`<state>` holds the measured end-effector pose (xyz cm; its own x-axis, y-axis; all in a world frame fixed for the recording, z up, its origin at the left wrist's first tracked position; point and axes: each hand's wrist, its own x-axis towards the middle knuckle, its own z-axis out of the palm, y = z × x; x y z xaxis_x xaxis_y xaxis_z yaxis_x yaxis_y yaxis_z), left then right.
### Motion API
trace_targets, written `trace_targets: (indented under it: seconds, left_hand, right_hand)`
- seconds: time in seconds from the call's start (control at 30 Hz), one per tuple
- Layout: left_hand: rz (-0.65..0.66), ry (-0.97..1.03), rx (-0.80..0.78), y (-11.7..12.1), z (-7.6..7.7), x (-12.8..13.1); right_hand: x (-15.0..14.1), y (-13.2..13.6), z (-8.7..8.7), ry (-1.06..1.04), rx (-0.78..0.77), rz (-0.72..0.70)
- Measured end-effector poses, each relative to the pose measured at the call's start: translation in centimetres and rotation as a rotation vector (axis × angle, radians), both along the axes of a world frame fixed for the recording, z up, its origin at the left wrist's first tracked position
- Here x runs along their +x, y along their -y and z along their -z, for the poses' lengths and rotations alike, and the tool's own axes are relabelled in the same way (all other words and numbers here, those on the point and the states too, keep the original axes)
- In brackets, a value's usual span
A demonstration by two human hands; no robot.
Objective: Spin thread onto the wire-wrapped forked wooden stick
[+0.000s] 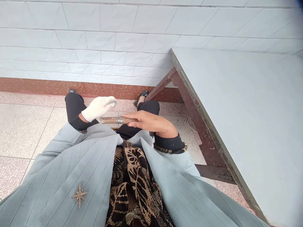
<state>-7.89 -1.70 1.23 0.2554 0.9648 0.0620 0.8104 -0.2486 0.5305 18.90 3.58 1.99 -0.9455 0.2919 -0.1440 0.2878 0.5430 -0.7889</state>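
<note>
My right hand [148,122], bare, is closed around one end of a brown wooden stick [110,120]. Silvery wire [119,119] is wound about the stick near my fingertips. The stick lies roughly level across my lap, its free end pointing left. My left hand [99,107] wears a white knitted glove and hovers just above that free end. Its fingers are stretched towards the right with nothing visible in them. Whatever part of the stick lies under my right palm is hidden.
To the right stands a table with a pale top [241,110] and a dark red frame [189,97]. A white tiled wall [113,41] with a red-brown skirting [35,85] rises ahead. The floor [26,126] is speckled tile. My knees are bent below my hands.
</note>
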Motion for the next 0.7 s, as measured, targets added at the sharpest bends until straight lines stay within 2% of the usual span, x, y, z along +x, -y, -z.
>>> trace_targets:
  seconds: [0.1,0.23,0.37,0.43,0.53,0.6,0.7]
  left_hand:
    - [-0.032,0.184,-0.101,-0.6,1.7,-0.1]
    - [0.092,0.378,-0.310,-0.4,4.5,0.3]
    - [0.220,0.418,-0.416,1.1,6.5,2.2]
    - [0.328,0.456,-0.478,1.8,6.5,3.2]
    - [0.433,0.439,-0.460,2.4,5.5,3.7]
    - [0.414,0.325,-0.384,2.5,4.4,3.4]
    - [0.340,0.087,-0.233,2.3,3.0,2.4]
  right_hand:
    - [0.3,0.3,-0.4,-0.049,0.009,0.097]
    - [1.0,1.0,-1.1,-0.098,-0.049,0.183]
    - [1.1,1.4,-1.4,-0.113,-0.031,0.353]
    - [0.8,1.2,-0.9,-0.121,0.026,0.455]
    - [0.3,0.6,0.4,-0.066,0.159,0.554]
    - [0.2,0.1,1.3,0.039,0.246,0.579]
    - [0.4,-0.3,2.2,0.181,0.281,0.476]
